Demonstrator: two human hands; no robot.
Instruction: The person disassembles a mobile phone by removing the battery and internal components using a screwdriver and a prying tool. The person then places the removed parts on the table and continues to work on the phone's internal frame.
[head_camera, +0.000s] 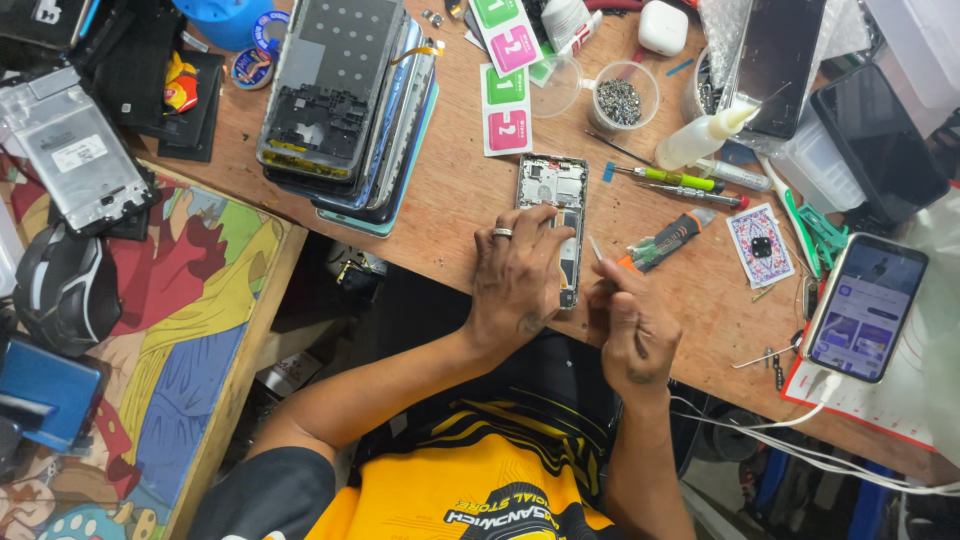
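Note:
An opened phone (552, 195) lies back side up on the wooden table (460, 210), its inner parts showing. My left hand (515, 275), a ring on one finger, rests on the phone's lower half and holds it down. My right hand (628, 325) sits just right of the phone, fingers pinched on a thin tool with an orange and black handle (660, 243) whose metal tip points at the phone's edge.
A stack of phone frames (345, 100) lies at the upper left. Screwdrivers (680, 182), a squeeze bottle (700, 138), a cup of screws (622, 98) and pink and green packets (508, 110) surround the work. A lit phone (865, 305) is charging at right.

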